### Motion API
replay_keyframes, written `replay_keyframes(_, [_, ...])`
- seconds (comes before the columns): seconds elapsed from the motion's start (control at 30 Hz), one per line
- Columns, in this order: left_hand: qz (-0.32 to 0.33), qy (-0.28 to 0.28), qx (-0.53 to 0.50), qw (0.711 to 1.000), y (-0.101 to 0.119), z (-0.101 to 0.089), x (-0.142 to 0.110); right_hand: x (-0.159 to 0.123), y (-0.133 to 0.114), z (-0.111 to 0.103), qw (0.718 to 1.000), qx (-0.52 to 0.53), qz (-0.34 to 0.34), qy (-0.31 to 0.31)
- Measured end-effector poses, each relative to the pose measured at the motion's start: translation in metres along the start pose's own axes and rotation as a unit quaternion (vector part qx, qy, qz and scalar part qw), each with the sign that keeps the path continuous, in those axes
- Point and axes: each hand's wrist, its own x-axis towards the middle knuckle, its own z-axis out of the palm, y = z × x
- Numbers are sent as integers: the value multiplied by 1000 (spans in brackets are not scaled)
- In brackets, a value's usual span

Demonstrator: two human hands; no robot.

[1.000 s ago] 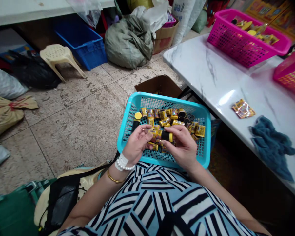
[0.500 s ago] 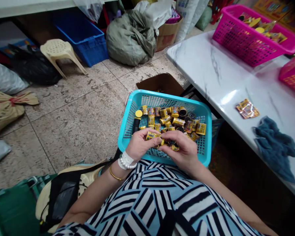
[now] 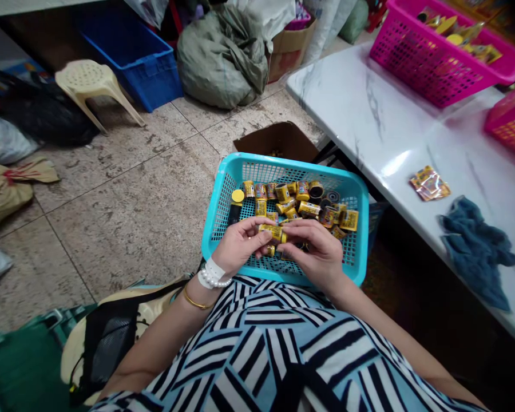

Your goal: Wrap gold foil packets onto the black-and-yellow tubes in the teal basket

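Over the near side of a turquoise plastic basket (image 3: pixel 360 240), my left hand (image 3: pixel 240 243) is closed on a small yellow labelled tube (image 3: pixel 271 233) lying sideways between thumb and fingers. At the tube's right end, my right hand (image 3: pixel 315 249) pinches the yellow tip with its thumb and fingertips. Several similar yellow printed containers (image 3: pixel 309 209) lie jumbled in the basket beyond my hands, a few showing dark round ends. A black cylinder with a yellow disc (image 3: pixel 237 196) on top stands at the basket's left side.
A marble-patterned table (image 3: pixel 347 97) on the right bears a pink basket (image 3: pixel 429 63), printed wrappers (image 3: pixel 430 183) and a blue cloth (image 3: pixel 476 246). An open cardboard box (image 3: pixel 278 137) sits behind the turquoise basket. A cream stool (image 3: pixel 86 77) and blue crate (image 3: pixel 150 80) stand at the back left.
The tube in my hands has turned and shows more of its yellow label, with my fingers shifted along it. The whole view has moved slightly.
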Motion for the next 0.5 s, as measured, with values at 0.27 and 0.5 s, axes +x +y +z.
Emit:
replay_keyframes(0.27, [36,10,25,999,-7,1,5,3,1,14,956,169,241,12])
replay_keyframes(0.5, [-28,-5,58,998,-2,1,2,-2,4,10,965,154,213,13])
